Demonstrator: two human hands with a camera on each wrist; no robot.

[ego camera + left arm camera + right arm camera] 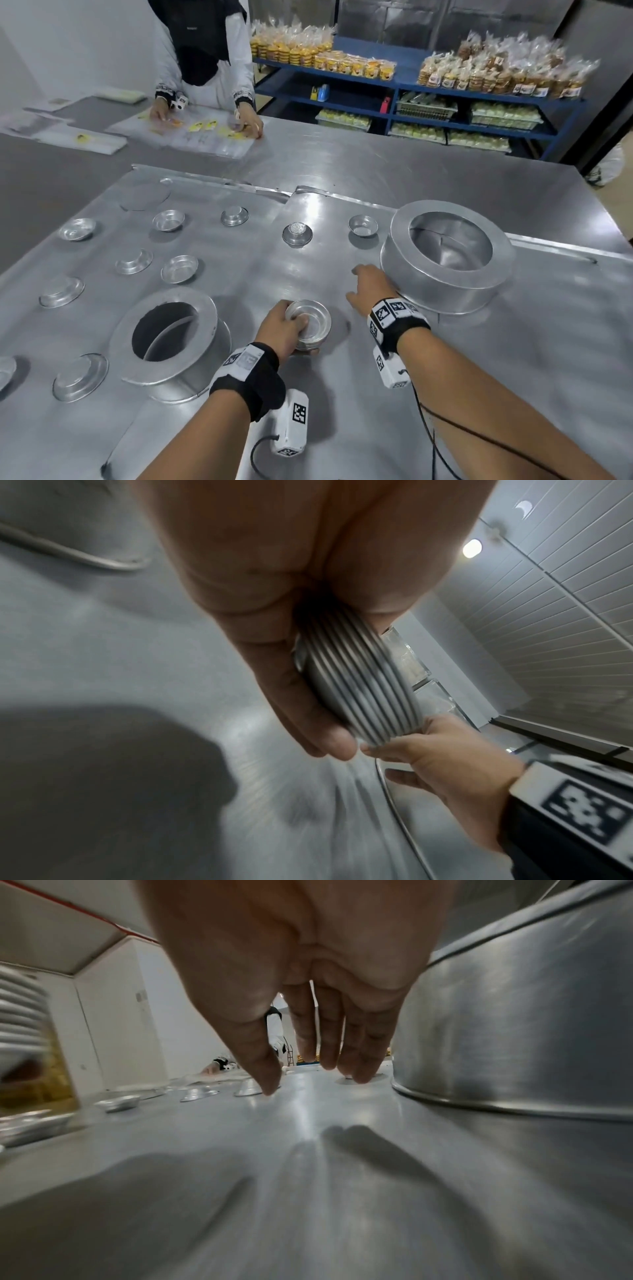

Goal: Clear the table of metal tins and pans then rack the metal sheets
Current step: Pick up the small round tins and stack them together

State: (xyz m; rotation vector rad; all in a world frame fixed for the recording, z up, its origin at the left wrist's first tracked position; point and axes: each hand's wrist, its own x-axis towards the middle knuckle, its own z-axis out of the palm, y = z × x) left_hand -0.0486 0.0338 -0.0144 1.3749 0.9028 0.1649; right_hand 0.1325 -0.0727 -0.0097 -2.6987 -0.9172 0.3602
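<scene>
At lower centre, the left hand (277, 329) curls around a nested stack of tins (309, 323) (seven or so rims show in the wrist view), topmost empty. The right hand (371, 291) hovers with fingers extended, holding nothing, beside the right of two large pans (448, 257). About eleven loose tins dot the metal sheets (239, 267).

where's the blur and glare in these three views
Head view: glare streaks on the metal sheets, edges bowed. Left wrist: stack of tins sharp, table streaked with blur. Right wrist: right hand casts finger shadows, foreground smeared.
</scene>
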